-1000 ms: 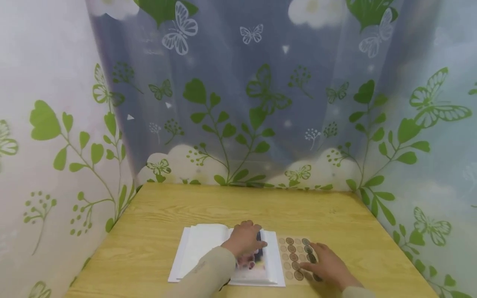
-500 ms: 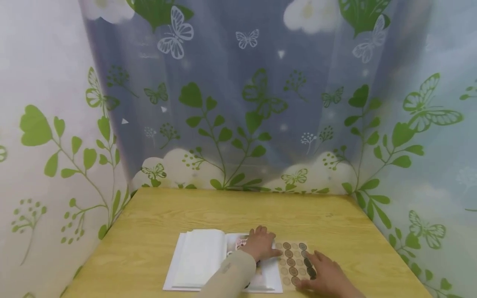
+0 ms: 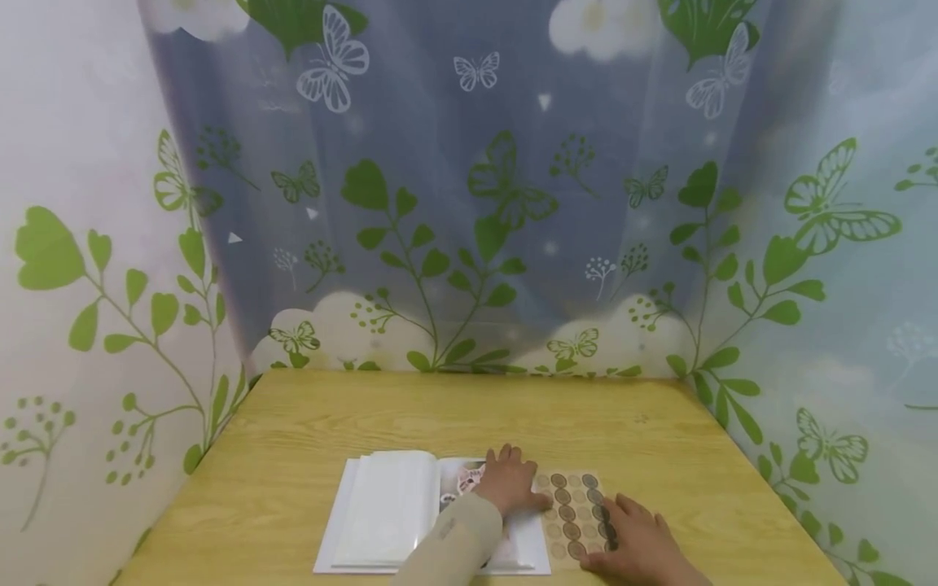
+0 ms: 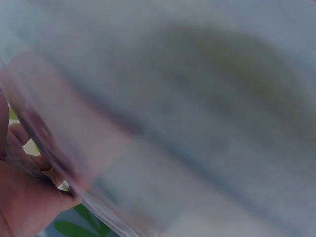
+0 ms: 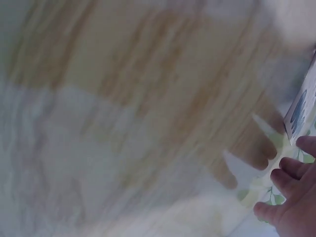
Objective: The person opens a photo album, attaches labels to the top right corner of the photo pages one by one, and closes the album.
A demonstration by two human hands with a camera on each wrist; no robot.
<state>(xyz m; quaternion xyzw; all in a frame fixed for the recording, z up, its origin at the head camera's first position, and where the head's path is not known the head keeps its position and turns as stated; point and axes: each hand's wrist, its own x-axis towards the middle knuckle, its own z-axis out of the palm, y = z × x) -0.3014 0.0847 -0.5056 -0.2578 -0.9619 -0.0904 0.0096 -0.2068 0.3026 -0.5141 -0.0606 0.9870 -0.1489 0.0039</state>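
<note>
left hand (image 3: 509,483): fingers spread, partly hiding picture (image 3: 465,480) | right hand (image 3: 643,540): fingers extended, partly hiding dotted sheet (image 3: 567,513)

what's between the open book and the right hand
A sheet of round brown designs lies there on the table, as the head view shows: the open book at its left, the right hand at its right edge.

You are working with two hands: one left (image 3: 509,482), one right (image 3: 640,544). You are showing one sleeve (image 3: 456,539). You are facing one table (image 3: 454,415), bearing one open book (image 3: 388,509) and one sheet (image 3: 570,505) of round stickers (image 3: 567,513), four columns showing; your right hand is obscuring the total.
</note>
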